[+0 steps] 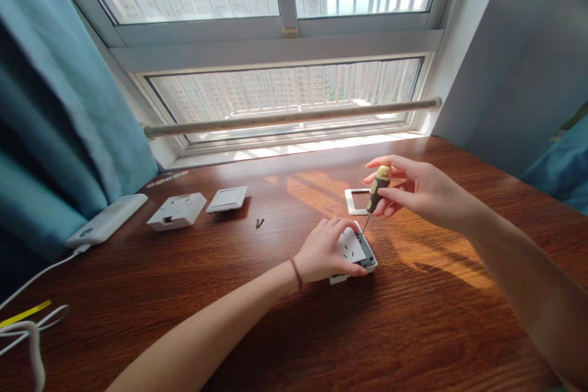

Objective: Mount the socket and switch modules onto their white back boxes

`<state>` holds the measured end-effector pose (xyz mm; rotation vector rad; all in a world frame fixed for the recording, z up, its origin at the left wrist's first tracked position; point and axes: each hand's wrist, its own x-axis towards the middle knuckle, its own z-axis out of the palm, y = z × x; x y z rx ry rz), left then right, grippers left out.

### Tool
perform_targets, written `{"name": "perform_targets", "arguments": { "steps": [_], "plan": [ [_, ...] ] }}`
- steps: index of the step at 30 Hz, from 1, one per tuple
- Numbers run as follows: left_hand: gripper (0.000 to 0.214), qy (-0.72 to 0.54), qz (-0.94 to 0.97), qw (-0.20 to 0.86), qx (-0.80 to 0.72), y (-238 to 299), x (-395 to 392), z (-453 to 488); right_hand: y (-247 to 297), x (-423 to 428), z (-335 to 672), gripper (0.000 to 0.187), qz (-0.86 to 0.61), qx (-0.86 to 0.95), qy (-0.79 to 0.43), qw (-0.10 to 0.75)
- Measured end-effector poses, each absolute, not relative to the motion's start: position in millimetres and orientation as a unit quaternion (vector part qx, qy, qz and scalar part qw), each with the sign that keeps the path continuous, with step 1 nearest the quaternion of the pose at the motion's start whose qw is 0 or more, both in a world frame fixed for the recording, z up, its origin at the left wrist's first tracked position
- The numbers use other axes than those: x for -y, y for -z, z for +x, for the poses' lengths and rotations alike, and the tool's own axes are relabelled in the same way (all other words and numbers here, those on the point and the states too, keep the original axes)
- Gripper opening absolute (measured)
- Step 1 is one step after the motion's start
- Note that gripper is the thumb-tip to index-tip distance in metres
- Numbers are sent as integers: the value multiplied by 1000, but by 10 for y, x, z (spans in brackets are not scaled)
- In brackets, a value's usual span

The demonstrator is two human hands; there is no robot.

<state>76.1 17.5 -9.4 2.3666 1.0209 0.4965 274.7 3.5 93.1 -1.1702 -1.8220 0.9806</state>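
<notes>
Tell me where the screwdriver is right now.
In the head view, right of centre, the screwdriver is in the right hand, its shaft angled down to the white socket gripped by the left hand.

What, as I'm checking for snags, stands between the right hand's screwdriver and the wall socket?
Nothing visible: the screwdriver slants from the right hand to the wall socket. The left hand holds the socket beside the shaft, not across it.
</notes>
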Motion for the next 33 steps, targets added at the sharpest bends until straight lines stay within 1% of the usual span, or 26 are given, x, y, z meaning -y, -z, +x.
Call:
{"name": "perform_targets", "arguments": {
  "steps": [1,3,6,7,8,9,11,14,16,19,20,22,23,24,26,29,30,31,32,33],
  "plan": [
    [67,-181,871,256,-378,92,-174,762,-943,-23,2751,29,-467,716,-361,373],
    [67,-180,870,258,-380,87,-173,765,-937,0,2725,22,-503,726,-265,388],
    [67,-183,869,260,-379,84,-171,769,-879,22,2629,28,-561,721,-58,402],
    [67,-184,869,260,-379,84,-170,769,-854,22,2595,27,-568,719,-7,402],
    [67,-184,869,260,-379,85,-169,770,-828,17,2565,24,-565,720,18,402],
    [67,-185,868,260,-380,85,-169,771,-803,9,2542,19,-556,724,16,408],
    [66,-187,868,261,-378,85,-168,771,-763,-17,2519,11,-525,731,-45,433],
    [66,-190,869,261,-376,84,-170,771,-759,-54,2553,13,-501,714,-162,461],
    [67,-187,869,259,-378,85,-171,769,-806,-59,2615,18,-494,713,-238,438],
    [67,-189,869,257,-378,89,-172,766,-926,-29,2729,29,-455,724,-366,366],
    [66,-189,870,256,-377,90,-171,766,-964,-10,2759,30,-441,727,-396,347],
    [67,-189,870,255,-377,92,-171,766,-1013,31,2785,26,-428,730,-422,325],
    [67,-187,870,255,-378,93,-171,767,-1020,52,2778,22,-433,733,-411,326],
    [68,-185,870,255,-380,94,-171,767,-1014,71,2758,19,-450,735,-383,333],
    [68,-184,869,256,-382,96,-172,769,-972,101,2689,18,-503,738,-267,363],
    [68,-184,869,257,-380,96,-174,771,-865,107,2566,29,-566,722,-28,396],
    [68,-183,870,257,-380,94,-175,771,-827,98,2533,31,-572,716,28,399],
    [68,-181,870,256,-380,92,-175,770,-792,84,2508,30,-572,712,61,403],
    [68,-179,871,255,-380,90,-176,770,-762,67,2489,26,-567,711,66,410],
    [68,-177,871,255,-380,87,-176,770,-739,49,2478,20,-557,714,44,422]
  ]
}}
